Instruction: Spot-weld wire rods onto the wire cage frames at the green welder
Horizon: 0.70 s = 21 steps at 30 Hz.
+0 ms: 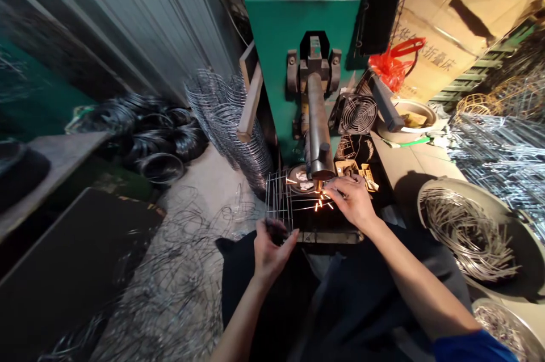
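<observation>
- Dark-clothed lap (272,316) nearest, facing the green spot welder (272,55).
- Left hand (272,248) grips the wire rack (279,198) beside the sparks (323,201); right hand (351,201), fingers bent, nears them, hold unclear.
- Wire scraps (170,277) litter the floor (202,172); basin (525,262) stands right.

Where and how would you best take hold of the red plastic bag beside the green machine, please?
I would hook the red plastic bag by its handle loop, coming from the right and above: the loop arches clear of the crumpled body, while the black panel looks close on the left.
</observation>
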Each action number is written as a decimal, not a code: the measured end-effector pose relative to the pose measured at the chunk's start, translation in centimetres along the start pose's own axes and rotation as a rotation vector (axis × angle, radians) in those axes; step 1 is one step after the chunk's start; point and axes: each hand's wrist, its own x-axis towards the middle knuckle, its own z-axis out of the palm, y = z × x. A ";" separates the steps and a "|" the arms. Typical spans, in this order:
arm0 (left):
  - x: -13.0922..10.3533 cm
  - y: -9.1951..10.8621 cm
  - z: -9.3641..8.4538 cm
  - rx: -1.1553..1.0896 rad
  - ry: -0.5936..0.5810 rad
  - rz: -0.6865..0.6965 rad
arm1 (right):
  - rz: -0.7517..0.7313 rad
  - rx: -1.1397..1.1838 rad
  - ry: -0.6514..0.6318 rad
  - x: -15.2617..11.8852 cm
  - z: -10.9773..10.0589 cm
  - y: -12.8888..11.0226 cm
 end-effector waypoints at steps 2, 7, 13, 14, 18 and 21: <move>0.2 -0.2 0.0 0.011 -0.008 -0.002 | 0.014 0.032 -0.007 0.1 0.0 -0.2; -0.4 0.4 -0.3 0.140 0.031 -0.047 | 0.120 0.228 0.015 -0.7 -1.5 -0.2; -5.7 1.6 -4.0 -0.234 -0.037 -0.325 | 0.464 -0.064 0.012 -9.8 -9.4 6.5; -6.5 1.6 -4.9 -0.303 -0.082 -0.418 | 0.555 -0.232 -0.003 -12.6 -11.3 8.3; -8.7 1.4 -6.2 -0.463 -0.355 -0.806 | 1.047 -0.709 -0.055 -26.6 -18.0 14.4; -10.4 1.6 -4.8 -0.508 -0.490 -0.904 | 1.267 -0.707 -0.120 -37.1 -19.5 16.5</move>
